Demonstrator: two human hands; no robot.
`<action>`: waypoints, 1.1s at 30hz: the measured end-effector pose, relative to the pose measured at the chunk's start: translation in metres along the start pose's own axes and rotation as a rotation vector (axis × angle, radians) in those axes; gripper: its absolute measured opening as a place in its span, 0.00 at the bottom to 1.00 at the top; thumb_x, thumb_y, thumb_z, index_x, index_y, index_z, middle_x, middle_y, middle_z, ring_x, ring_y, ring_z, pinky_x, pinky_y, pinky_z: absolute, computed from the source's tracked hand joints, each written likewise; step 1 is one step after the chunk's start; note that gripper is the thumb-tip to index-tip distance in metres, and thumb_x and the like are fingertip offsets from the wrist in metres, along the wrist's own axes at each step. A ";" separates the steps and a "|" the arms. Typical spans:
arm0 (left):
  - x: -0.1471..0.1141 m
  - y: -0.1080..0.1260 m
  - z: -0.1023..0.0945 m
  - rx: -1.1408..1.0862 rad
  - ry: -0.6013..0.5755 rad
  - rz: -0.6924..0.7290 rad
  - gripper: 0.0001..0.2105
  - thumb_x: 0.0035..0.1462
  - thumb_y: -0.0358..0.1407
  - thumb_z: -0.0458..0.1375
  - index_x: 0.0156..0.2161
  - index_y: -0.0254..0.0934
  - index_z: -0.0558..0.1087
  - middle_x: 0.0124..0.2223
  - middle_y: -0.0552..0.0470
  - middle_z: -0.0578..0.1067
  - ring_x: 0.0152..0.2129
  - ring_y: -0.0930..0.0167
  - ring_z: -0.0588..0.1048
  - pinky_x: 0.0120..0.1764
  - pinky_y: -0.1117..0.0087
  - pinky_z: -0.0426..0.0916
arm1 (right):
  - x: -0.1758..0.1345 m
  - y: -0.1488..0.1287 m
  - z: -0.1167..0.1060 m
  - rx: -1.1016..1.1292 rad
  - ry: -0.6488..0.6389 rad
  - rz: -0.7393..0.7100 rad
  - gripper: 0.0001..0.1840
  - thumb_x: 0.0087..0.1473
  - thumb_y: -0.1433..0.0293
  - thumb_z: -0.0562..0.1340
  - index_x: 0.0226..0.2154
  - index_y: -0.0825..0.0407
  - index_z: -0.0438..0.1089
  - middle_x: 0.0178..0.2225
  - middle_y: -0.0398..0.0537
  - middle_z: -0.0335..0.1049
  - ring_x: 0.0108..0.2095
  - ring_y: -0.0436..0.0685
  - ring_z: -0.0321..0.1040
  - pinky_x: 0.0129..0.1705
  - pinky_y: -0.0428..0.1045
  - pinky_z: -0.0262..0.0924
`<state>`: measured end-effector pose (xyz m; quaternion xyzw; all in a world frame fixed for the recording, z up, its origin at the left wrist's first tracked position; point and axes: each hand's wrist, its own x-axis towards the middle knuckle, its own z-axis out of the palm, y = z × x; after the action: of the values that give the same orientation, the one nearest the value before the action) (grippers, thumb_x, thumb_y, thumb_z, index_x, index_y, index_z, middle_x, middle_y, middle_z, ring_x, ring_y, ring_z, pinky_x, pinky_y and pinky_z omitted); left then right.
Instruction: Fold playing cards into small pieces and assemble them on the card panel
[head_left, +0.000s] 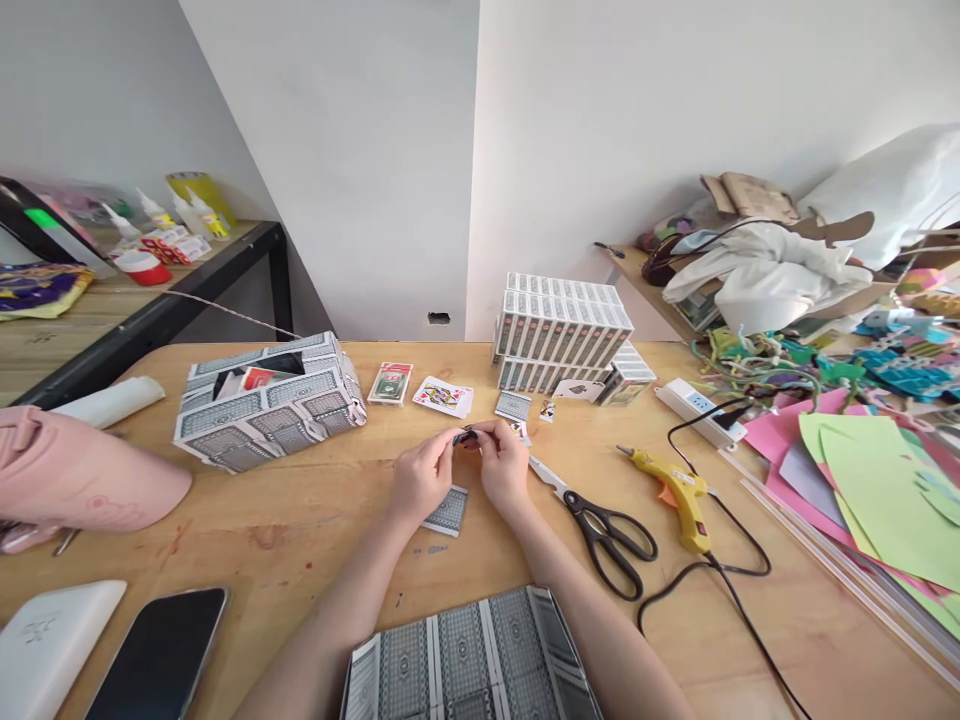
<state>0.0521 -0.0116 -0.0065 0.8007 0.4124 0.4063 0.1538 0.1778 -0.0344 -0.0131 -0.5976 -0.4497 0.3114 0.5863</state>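
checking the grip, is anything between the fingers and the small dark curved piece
Nothing visible: the left hand and right hand both hold the small dark curved piece directly, though they hide part of it. The patterned card lies beside the left hand, not between.

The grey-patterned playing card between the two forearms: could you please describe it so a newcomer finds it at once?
On the light-brown wooden table, find the person's bare left hand. Just right of its wrist, partly hidden, lies the loose, grey-patterned paper card. Unlike the similar grey-backed playing card beyond the bare right hand, it lies closer to the person.
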 end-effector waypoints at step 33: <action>0.012 -0.011 0.006 -0.730 0.155 -0.572 0.14 0.49 0.42 0.56 0.36 0.32 0.68 0.35 0.45 0.76 0.30 0.68 0.75 0.31 0.68 0.72 | 0.006 0.003 0.001 0.249 -0.080 0.142 0.13 0.43 0.59 0.62 0.27 0.51 0.63 0.25 0.44 0.66 0.26 0.52 0.63 0.30 0.47 0.60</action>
<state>0.0552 0.0050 -0.0106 0.5156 0.4571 0.5248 0.4998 0.1801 -0.0285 -0.0148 -0.5378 -0.3871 0.4290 0.6139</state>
